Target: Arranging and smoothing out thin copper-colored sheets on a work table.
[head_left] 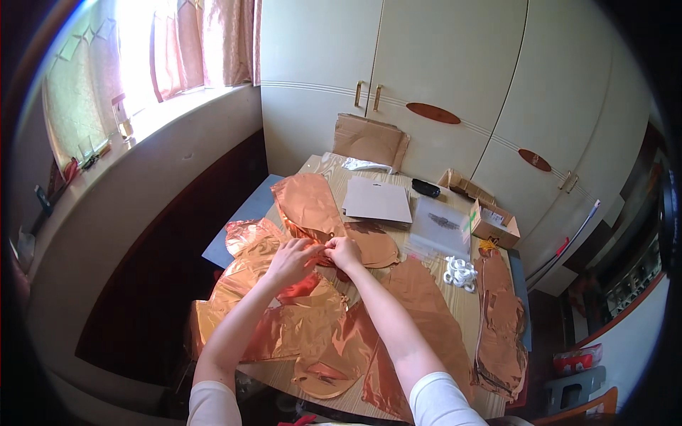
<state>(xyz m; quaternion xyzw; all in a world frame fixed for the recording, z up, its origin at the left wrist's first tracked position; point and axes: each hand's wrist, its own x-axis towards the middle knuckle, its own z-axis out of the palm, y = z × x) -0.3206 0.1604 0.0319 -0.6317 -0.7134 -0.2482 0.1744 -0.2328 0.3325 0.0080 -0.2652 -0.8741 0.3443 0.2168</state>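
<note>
Flat copper-coloured foil balloons cover much of the wooden table. My left hand and my right hand meet near the table's middle, fingers closed in a pinch at the lower end of one foil balloon, which stretches away toward the far side. My fingers partly hide the spot they grip. Beneath my left forearm lies a shinier, crumpled foil balloon. A flat foil balloon extends under and beyond my right forearm, and a rounded foil piece rests just right of my right hand.
Toward the back are a stack of white cards, a black object and clear plastic bags. White ribbon rolls, an open cardboard box and a stack of folded foil balloons are on the right. Cabinets stand behind.
</note>
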